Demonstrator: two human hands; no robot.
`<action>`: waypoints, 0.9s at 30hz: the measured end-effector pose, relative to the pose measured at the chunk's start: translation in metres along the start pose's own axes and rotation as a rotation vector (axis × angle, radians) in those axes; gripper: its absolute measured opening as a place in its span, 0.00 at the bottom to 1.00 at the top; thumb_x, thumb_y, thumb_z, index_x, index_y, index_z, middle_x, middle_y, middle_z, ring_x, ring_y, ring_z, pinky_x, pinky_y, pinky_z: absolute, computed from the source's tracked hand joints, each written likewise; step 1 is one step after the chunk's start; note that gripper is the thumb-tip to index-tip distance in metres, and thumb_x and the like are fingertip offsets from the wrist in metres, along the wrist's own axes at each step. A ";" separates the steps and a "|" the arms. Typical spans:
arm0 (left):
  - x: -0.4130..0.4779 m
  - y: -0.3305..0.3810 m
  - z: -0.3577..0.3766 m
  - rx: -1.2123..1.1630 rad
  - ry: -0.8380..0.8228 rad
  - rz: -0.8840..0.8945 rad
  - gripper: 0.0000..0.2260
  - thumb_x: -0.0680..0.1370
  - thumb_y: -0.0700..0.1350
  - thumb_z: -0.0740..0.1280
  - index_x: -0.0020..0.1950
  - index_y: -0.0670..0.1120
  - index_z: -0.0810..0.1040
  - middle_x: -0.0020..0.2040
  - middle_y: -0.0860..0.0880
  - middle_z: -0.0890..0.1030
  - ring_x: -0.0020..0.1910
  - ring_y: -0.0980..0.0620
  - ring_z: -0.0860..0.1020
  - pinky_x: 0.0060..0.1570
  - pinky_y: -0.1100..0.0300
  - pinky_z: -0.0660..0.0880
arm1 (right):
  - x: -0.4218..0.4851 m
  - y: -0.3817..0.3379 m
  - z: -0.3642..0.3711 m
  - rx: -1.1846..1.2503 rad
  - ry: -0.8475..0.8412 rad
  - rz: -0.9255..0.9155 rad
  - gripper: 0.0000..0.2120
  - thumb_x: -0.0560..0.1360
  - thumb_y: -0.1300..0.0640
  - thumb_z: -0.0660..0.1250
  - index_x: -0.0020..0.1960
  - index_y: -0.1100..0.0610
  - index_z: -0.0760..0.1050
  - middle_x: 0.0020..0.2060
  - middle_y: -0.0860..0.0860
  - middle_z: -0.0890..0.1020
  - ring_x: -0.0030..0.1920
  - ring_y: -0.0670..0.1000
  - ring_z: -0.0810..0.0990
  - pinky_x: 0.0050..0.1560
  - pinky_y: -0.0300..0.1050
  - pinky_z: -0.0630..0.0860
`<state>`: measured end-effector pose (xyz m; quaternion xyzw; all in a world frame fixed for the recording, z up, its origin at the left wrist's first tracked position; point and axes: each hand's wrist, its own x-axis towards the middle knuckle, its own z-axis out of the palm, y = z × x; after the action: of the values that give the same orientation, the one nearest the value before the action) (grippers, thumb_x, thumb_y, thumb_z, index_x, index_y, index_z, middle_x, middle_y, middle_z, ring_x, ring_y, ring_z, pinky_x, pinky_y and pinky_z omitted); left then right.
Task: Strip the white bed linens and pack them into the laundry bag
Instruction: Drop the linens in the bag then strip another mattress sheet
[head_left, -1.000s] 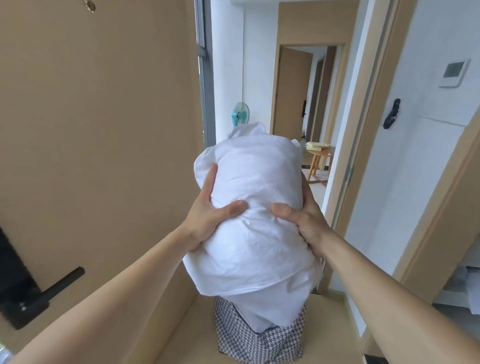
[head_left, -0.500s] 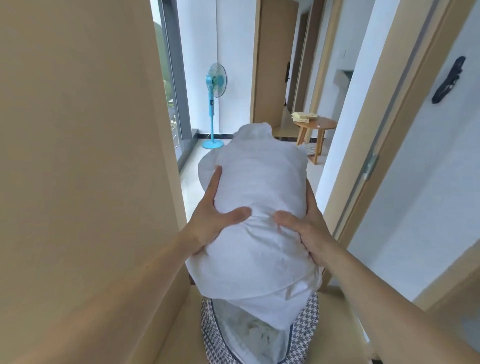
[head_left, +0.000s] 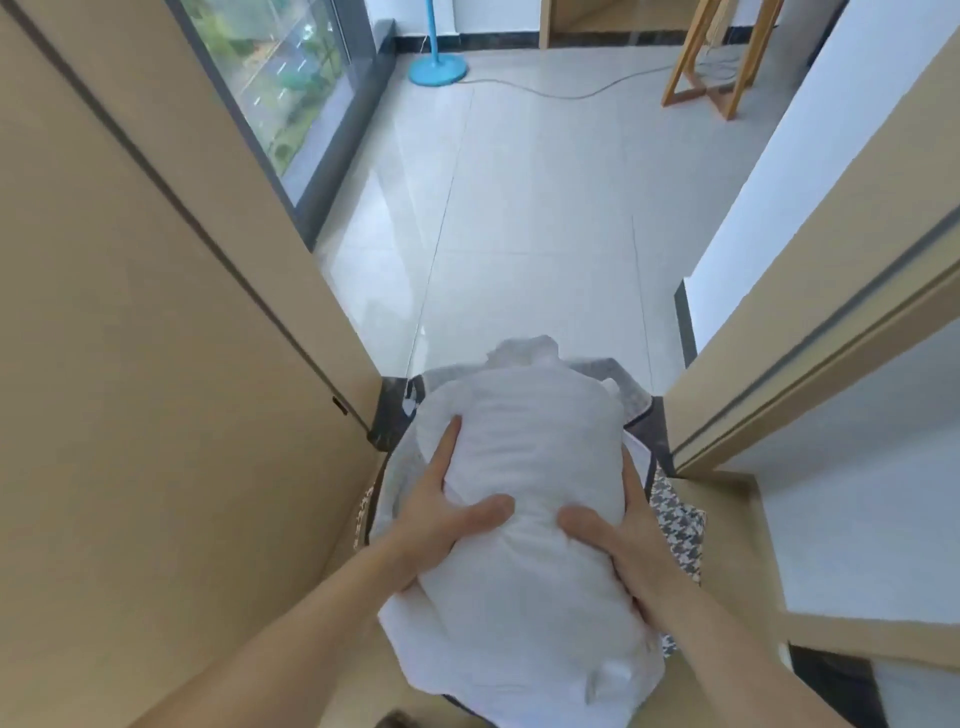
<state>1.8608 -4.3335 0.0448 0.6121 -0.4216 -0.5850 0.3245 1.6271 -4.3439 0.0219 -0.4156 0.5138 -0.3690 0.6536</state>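
A rolled bundle of white bed linens (head_left: 524, 431) fills the lower middle of the head view. My left hand (head_left: 441, 512) grips its left side, thumb lying across the top. My right hand (head_left: 618, 535) grips its right side, thumb likewise on top. Beneath the bundle stands the houndstooth laundry bag (head_left: 675, 525) on the floor in a doorway. Its rim shows around the bundle at the far side and at the right. The bundle covers the bag's opening, and the bag's inside is hidden.
A tan door (head_left: 156, 364) stands close on the left and a tan door frame (head_left: 810, 322) on the right. Beyond lies pale tiled floor (head_left: 519, 208) with a blue fan base (head_left: 438, 70), a cable, wooden table legs (head_left: 722, 67) and a window (head_left: 280, 67).
The bundle has come down from chest height onto the bag's opening. My view has tilted down toward the floor. Both hands keep the same hold.
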 end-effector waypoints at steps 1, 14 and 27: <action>0.011 -0.021 0.005 -0.011 -0.002 -0.043 0.53 0.59 0.63 0.81 0.76 0.73 0.52 0.69 0.64 0.72 0.66 0.58 0.75 0.64 0.54 0.75 | 0.008 0.021 -0.006 -0.003 0.006 0.042 0.51 0.54 0.42 0.86 0.72 0.30 0.65 0.63 0.42 0.81 0.60 0.50 0.83 0.55 0.53 0.82; 0.144 -0.176 0.028 0.122 -0.029 -0.365 0.56 0.54 0.75 0.75 0.77 0.71 0.49 0.75 0.55 0.66 0.71 0.53 0.70 0.71 0.53 0.68 | 0.116 0.181 -0.042 -0.022 0.118 0.359 0.53 0.56 0.43 0.85 0.74 0.29 0.61 0.67 0.40 0.76 0.64 0.49 0.79 0.62 0.57 0.78; 0.149 -0.154 0.050 1.487 0.152 0.437 0.23 0.71 0.44 0.67 0.66 0.44 0.79 0.71 0.40 0.74 0.75 0.38 0.66 0.71 0.34 0.61 | 0.168 0.284 -0.017 -0.550 0.165 0.546 0.42 0.77 0.59 0.70 0.81 0.42 0.50 0.69 0.57 0.68 0.54 0.57 0.75 0.51 0.50 0.78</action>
<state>1.8265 -4.3954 -0.1639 0.6105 -0.7908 -0.0278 -0.0353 1.6601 -4.3909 -0.3030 -0.3922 0.7358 -0.0621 0.5486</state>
